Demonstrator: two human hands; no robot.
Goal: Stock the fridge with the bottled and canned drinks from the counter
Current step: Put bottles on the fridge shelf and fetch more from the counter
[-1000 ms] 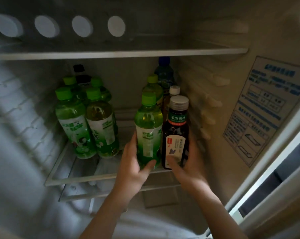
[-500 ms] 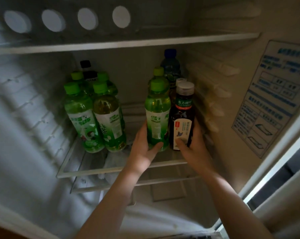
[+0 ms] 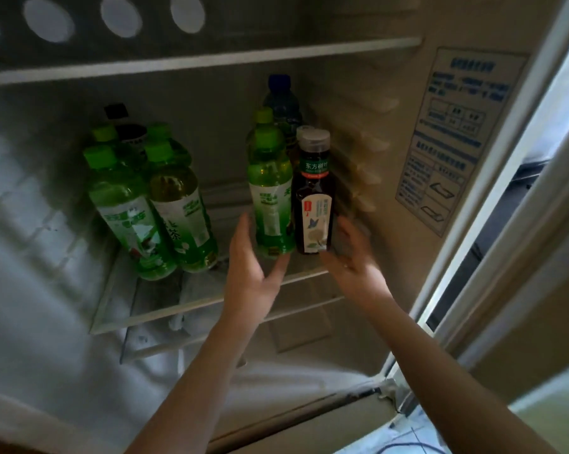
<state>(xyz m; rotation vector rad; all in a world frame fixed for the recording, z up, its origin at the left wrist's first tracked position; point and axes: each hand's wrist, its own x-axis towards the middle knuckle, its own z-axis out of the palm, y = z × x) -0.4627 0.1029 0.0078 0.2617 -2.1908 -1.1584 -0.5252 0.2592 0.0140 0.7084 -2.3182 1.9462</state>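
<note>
Nearest to me, both forearms reach up into the fridge (image 3: pixel 28 290). My left hand (image 3: pixel 247 267) is spread wide and holds nothing. Its fingers run straight up beside the left flank of a green bottle (image 3: pixel 270 194), and the thumb stretches toward three o'clock under the bottle's base. Whether skin meets plastic I cannot tell. My right hand (image 3: pixel 352 253) is just as wide and holds nothing either. It is blurred, palm turned inward, just beside the lower right of a dark tea bottle (image 3: pixel 314 198) with a pale cap.

Those two bottles stand upright, pressed side by side, near the front right of the glass shelf (image 3: pixel 165 309) — the green one at nine o'clock of the dark one. Directly behind them, toward twelve o'clock, a second green-capped bottle (image 3: pixel 264 115) lines up. A white cap (image 3: pixel 304 129) peeks out behind the dark bottle. A blue-capped bottle (image 3: pixel 281 99) stands farthest back.

At about ten o'clock from my left hand, well apart from that row, four green bottles (image 3: pixel 126 211) are packed together on the same shelf, leaning in this wide view. A black-capped bottle (image 3: pixel 116 110) stands behind them by the back wall.

Above everything runs the upper shelf (image 3: pixel 211 59), with round openings (image 3: pixel 121 16) over it. On the right wall, at two o'clock, there is a blue-printed sticker (image 3: pixel 456 139) — too blurred to read.
</note>
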